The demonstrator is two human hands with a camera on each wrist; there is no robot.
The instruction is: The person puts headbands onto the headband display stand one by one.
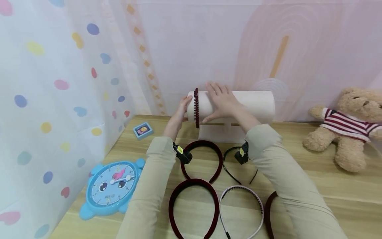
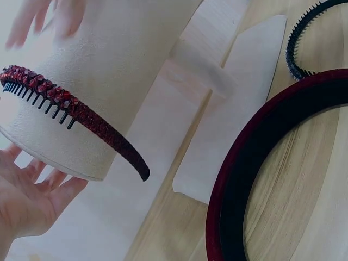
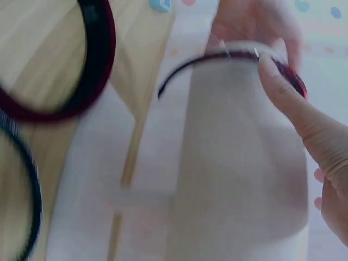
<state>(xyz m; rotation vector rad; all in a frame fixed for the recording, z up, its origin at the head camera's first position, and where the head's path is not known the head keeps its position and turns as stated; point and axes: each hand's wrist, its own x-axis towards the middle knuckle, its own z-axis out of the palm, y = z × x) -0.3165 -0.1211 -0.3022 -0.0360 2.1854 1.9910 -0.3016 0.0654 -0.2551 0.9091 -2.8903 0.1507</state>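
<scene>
Apparently the step in hand is seating the jewelled red headband (image 1: 196, 108) squarely on the white cylinder (image 1: 253, 103), where it straddles the roll close to the left end, upper middle of the head frame. The left hand (image 1: 179, 113) grasps nothing; its loosely extended fingers rest against that end, which should be enough to steady the roll. The right hand (image 1: 223, 103) is likewise unclenched, fingers spread over the top just right of the band; whether its thumb touches the band I cannot tell.

In the left wrist view, the band's near tip stands clear of the roll, at lower centre. Good practice would be light, even pressure on both sides, so that the comb teeth don't drag and the band sits straight. Bracing low near the base (image 1: 222, 134) could guard against tipping.
</scene>
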